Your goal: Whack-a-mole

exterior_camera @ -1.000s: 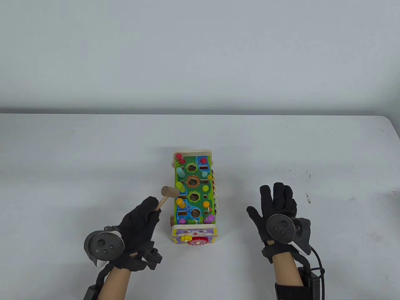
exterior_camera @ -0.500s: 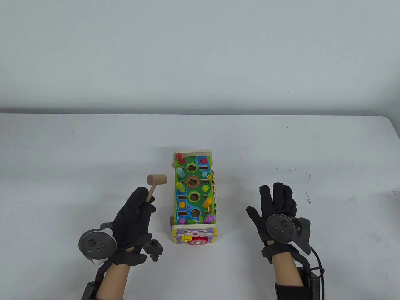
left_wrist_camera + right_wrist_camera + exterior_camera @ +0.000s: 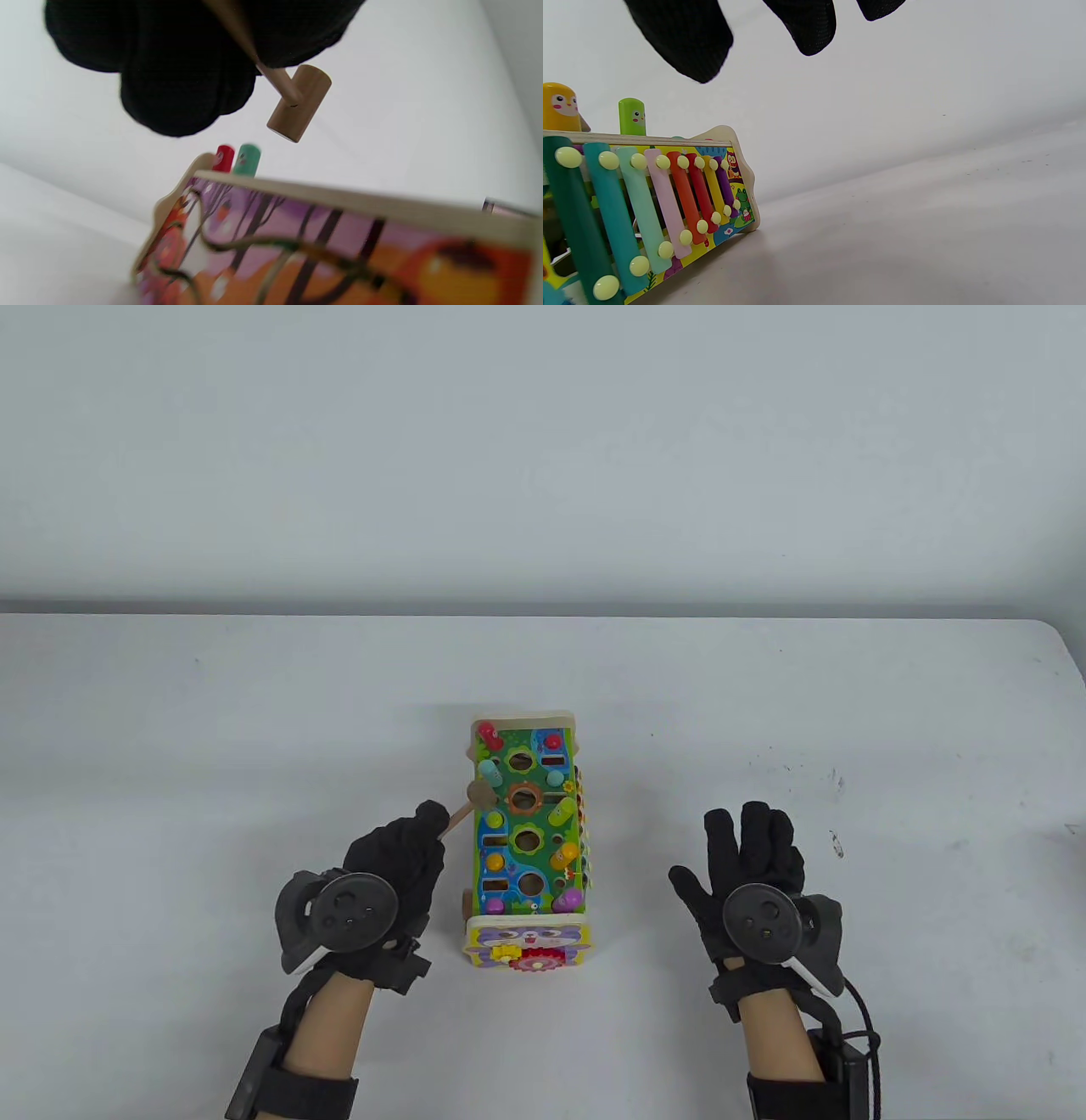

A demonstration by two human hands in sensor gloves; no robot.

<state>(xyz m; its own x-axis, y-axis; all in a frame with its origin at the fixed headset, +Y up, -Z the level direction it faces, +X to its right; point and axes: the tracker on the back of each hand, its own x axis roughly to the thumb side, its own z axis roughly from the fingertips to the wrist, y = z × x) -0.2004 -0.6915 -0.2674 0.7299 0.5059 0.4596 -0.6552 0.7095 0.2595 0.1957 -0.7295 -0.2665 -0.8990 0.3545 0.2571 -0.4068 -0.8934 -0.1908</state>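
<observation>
A colourful wooden whack-a-mole toy stands in the middle of the table, with coloured pegs along its left and right rows. My left hand grips the handle of a small wooden hammer, whose head sits over the left row of pegs by the green one. In the left wrist view the hammer head hangs above the toy's edge, near a red peg and a teal peg. My right hand rests flat and spread on the table, right of the toy, holding nothing.
The white table ends at a far edge and a rounded right corner. The toy's right side carries a xylophone facing my right hand. A gear panel is on its near end.
My left hand lifted the hammer up and left away from the toy, then swung it down and right onto the left peg row. The right green peg has risen. The right hand has not moved.
</observation>
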